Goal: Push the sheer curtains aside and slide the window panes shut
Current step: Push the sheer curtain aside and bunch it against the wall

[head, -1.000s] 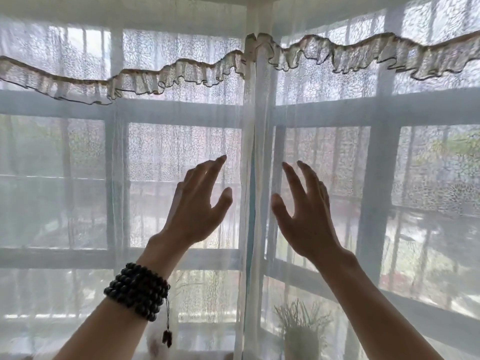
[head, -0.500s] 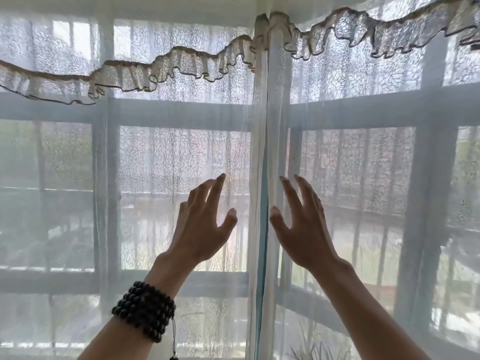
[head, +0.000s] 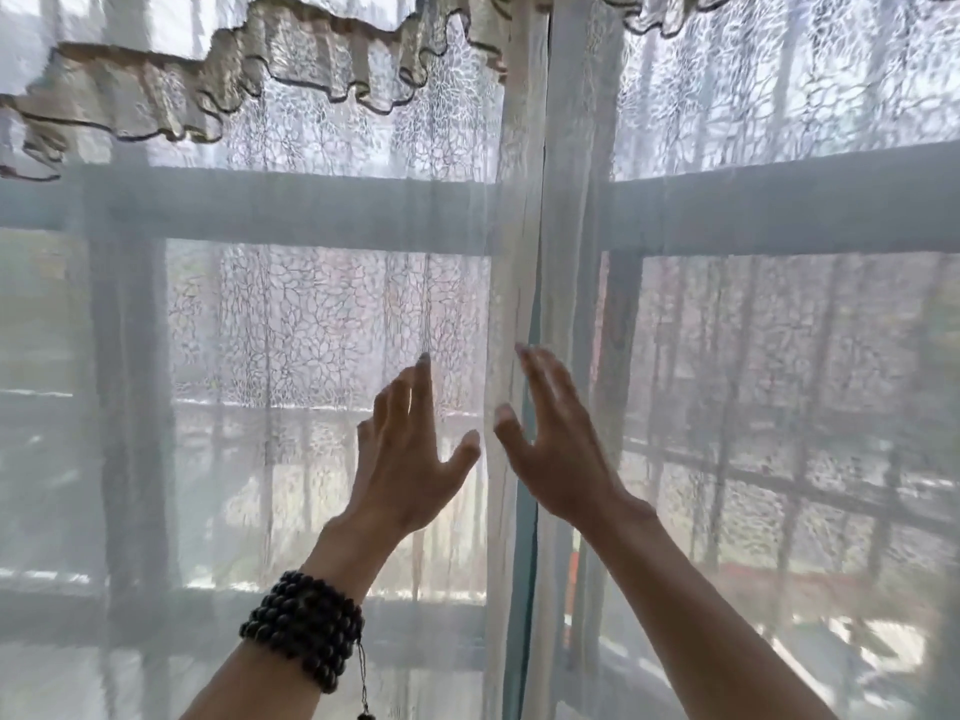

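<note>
Both hands are up at the centre seam, fingers spread, gripping nothing: left hand [head: 410,454] with a dark beaded bracelet [head: 304,628] before the left sheer white patterned curtain [head: 322,324], right hand [head: 556,449] by the right sheer white curtain [head: 779,356]. Whether fingertips touch fabric, I cannot tell. The grey-framed window panes [head: 291,207] sit behind, their opening hidden. Risks: thin fabric snags on the beads, a hard pull strains the ruffled valance [head: 260,70], or a slack curtain swings back over the panes.

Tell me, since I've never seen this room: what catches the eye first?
Two raised hands at centre, the left hand and right hand, fingers spread either side of the seam where the sheer curtains meet. A dark bead bracelet wraps the left wrist, and a ruffled valance runs along the top.
</note>
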